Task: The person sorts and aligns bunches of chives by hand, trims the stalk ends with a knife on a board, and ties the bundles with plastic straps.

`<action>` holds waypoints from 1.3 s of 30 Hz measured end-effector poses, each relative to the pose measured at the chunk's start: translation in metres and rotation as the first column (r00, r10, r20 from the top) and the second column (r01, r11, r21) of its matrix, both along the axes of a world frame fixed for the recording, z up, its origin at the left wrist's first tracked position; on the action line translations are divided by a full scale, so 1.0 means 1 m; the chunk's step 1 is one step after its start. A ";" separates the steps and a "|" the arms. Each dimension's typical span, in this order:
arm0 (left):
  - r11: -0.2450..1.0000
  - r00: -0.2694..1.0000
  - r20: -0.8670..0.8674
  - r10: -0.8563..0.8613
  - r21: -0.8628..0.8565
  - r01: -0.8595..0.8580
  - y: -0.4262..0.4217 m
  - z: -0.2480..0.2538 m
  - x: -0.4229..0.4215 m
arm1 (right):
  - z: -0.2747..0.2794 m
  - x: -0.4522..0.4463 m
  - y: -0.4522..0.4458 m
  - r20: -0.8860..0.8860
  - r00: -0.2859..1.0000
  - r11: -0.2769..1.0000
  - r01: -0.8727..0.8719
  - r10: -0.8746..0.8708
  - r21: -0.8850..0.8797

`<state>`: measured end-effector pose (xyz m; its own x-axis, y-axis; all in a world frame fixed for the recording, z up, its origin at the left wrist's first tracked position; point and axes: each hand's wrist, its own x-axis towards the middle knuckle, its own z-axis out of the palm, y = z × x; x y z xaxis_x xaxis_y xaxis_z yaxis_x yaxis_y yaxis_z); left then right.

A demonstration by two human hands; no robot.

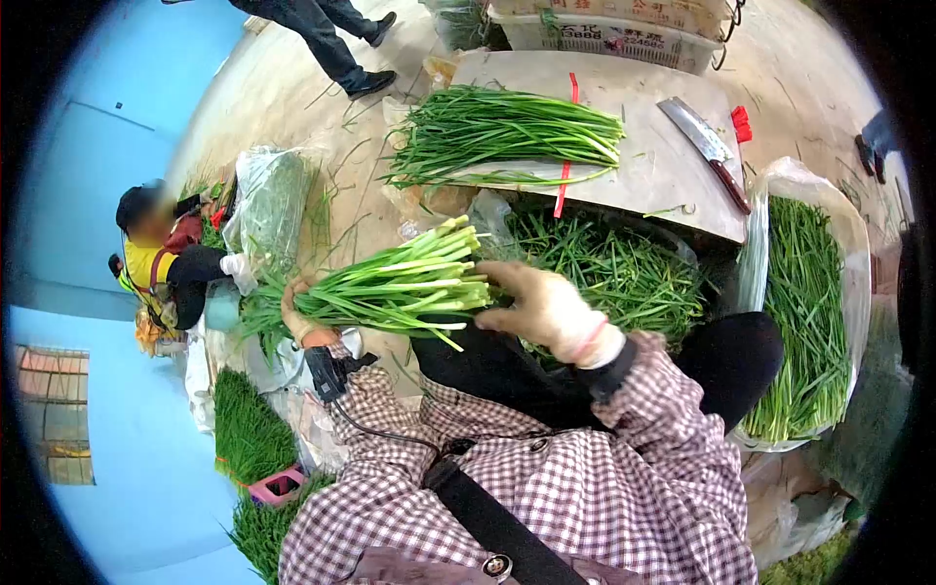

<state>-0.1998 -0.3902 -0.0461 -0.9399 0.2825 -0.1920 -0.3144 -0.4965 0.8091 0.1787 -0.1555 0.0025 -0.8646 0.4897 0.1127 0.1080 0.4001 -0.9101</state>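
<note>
A bunch of long green stalks point(400, 283) lies across my left hand point(304, 312), whose fingers wrap round its leafy side. At the pale cut ends of the bunch is my right hand point(546, 307), gloved, with thumb and fingers apart and touching or almost touching the stalks. Beyond my hands, a larger pile of green stalks point(507, 135) rests on a grey board point(653, 185), across a red strip point(561, 190). A cleaver point(704, 141) with a brown handle lies on the board's right part.
Loose greens point(614, 278) lie below the board. A plastic-lined container of greens point(801, 322) stands at right, white crates point(609, 44) at the top. A co-worker point(156, 253) crouches at left near a wrapped bundle point(273, 200); another person's legs point(327, 44) show behind.
</note>
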 end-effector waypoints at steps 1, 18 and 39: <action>0.996 0.998 0.037 -0.052 0.070 0.049 -0.016 -0.021 -0.021 | -0.008 -0.012 -0.003 0.068 0.997 0.993 -0.030 0.038 -0.112; 0.936 0.967 -0.087 -0.239 0.245 0.253 -0.012 0.022 0.013 | -0.022 0.156 0.093 0.001 0.532 0.463 0.738 -0.847 -0.491; 0.817 0.931 -0.164 -0.328 0.446 0.366 0.105 0.104 0.094 | 0.154 -0.026 0.099 -0.805 0.358 0.849 0.430 -0.473 -0.307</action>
